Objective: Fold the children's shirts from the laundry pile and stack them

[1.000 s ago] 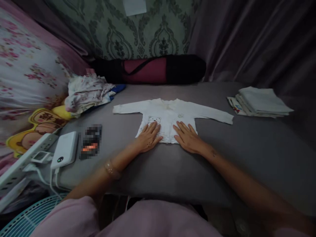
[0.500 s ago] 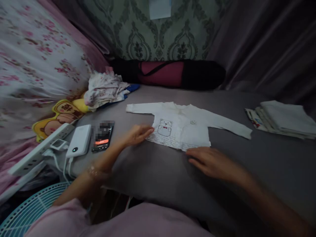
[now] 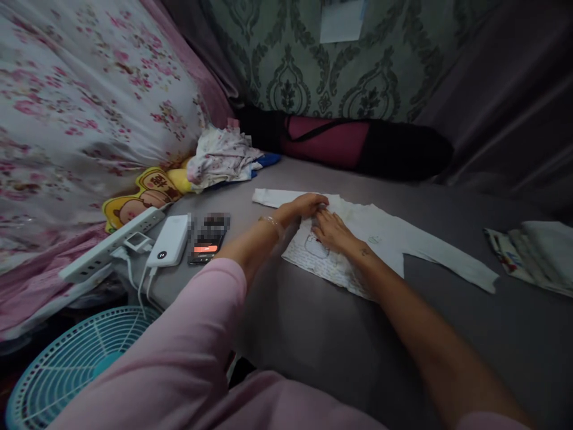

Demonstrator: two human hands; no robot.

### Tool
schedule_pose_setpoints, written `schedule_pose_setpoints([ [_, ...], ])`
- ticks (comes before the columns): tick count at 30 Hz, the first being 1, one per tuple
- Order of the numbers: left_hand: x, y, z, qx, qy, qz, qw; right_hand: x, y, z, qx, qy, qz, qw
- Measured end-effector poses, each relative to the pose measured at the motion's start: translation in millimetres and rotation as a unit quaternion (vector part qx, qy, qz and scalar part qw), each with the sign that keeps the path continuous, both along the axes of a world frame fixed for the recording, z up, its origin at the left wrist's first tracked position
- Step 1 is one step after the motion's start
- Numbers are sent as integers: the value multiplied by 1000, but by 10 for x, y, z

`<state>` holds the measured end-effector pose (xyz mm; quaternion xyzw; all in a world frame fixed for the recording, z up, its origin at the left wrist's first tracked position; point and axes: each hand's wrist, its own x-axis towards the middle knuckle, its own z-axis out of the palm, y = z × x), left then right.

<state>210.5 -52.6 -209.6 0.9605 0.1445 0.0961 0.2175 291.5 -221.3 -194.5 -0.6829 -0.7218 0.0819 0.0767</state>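
A small white long-sleeved baby top [image 3: 380, 239] lies spread out, front up, with a bear print and lines of lettering near its hem. My left hand [image 3: 310, 205] rests on its upper left chest near the shoulder, fingers lightly bent over the cloth. Just below it, my right hand [image 3: 332, 230] lies on the top with its fingers stretched out, covering most of the bear. The two hands are close together, and their fingertips nearly meet. Neither hand visibly lifts the cloth.
At the right is a stack of folded clothes [image 3: 544, 254]. Crumpled clothes [image 3: 224, 154] lie at the back left. Nearer are a phone [image 3: 206, 242], a white power bank [image 3: 168, 240], a power strip [image 3: 111, 245] and a blue fan [image 3: 85, 364]. A long black-and-red bag [image 3: 326, 138] lies along the wall.
Both hands have moved from the hem up onto the left chest of the top and come together. The view has turned left, so everything appears farther right.
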Motion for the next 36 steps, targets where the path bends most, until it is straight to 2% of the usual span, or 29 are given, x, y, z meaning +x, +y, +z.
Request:
schedule_pose_setpoints([
  [4, -1, 131, -51, -43, 4, -12, 999, 25, 48, -63, -9, -27, -41, 999],
  [8, -22, 203, -75, -67, -4, -44, 997, -62, 10, -123, 0, -46, -50, 998],
  [19, 1, 228, -85, -74, 4, -52, 996, -618, -318, -104, 21, -50, 33, 998],
  [23, 4, 223, -86, -64, 2, -49, 997, -742, -490, 11, 23, -43, 72, 996],
  [28, -11, 202, -81, -52, 4, -49, 997, -977, -622, 235, 77, -69, 86, 991],
  [32, -43, 145, -43, -50, 0, -50, 997, -1176, -585, 234, 36, -95, 64, 993],
  [36, -101, 62, 7, -53, 12, -46, 997, -1228, -506, 206, 12, -101, 26, 995],
])
